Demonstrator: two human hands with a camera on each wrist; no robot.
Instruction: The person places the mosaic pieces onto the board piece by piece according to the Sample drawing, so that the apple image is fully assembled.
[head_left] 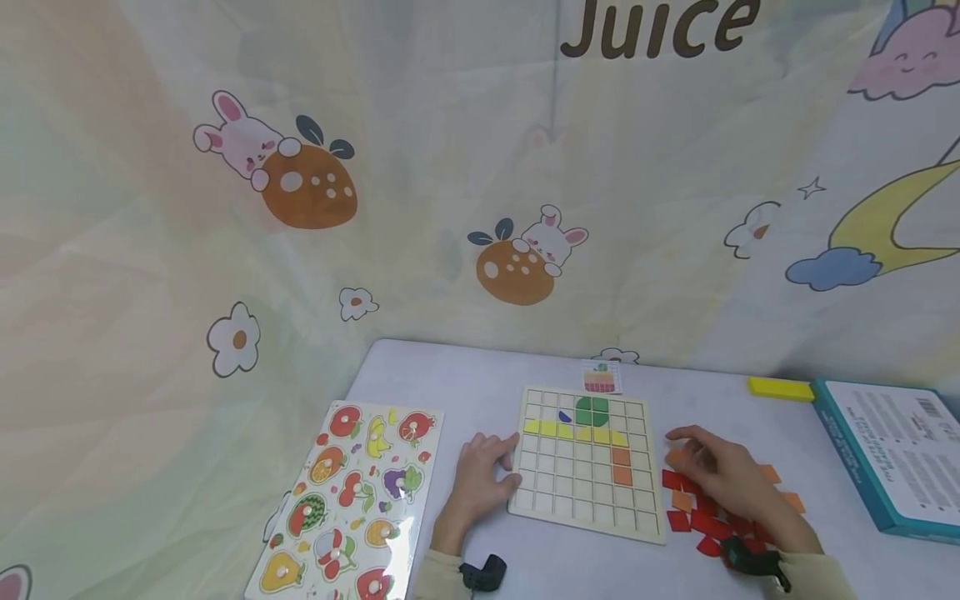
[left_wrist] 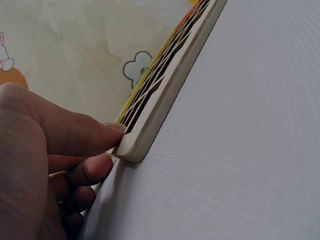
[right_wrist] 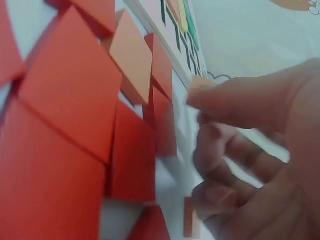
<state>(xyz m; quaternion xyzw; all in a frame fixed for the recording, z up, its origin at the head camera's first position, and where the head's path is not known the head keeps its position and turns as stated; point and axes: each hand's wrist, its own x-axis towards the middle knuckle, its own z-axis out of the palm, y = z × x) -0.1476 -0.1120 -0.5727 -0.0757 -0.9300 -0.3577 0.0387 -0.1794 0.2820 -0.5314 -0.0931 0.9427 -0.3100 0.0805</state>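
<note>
Head view: grid board point(head_left: 585, 467) lay flat on the table point(head_left: 465, 375), partly filled with green, yellow and orange tiles. Left hand point(head_left: 480, 479) rested at the board's left edge, fingers touching it. Right hand point(head_left: 723, 475) sat over the tile pile point(head_left: 701, 512) just right of the board, fingers curled, an orange tile point(head_left: 677, 457) at its fingertips. Fruit puzzle point(head_left: 348, 500) lay to the left, box point(head_left: 892, 454) to the right.

Left wrist view: fingers point(left_wrist: 87, 135) pressed against the board's rounded corner point(left_wrist: 131, 147), bracing rather than pinching. The board looked stiff, thick and probably wooden; judged unlikely to flex but free to slide on the smooth table.

Right wrist view: thumb and fingers point(right_wrist: 240, 102) were bent near each other above red tiles point(right_wrist: 70, 100); the view was blurred, so a closed pinch could not be confirmed. Tiles appeared thin, rigid, light and smooth; best taken by opposite edges, since flat faces give little purchase.
</note>
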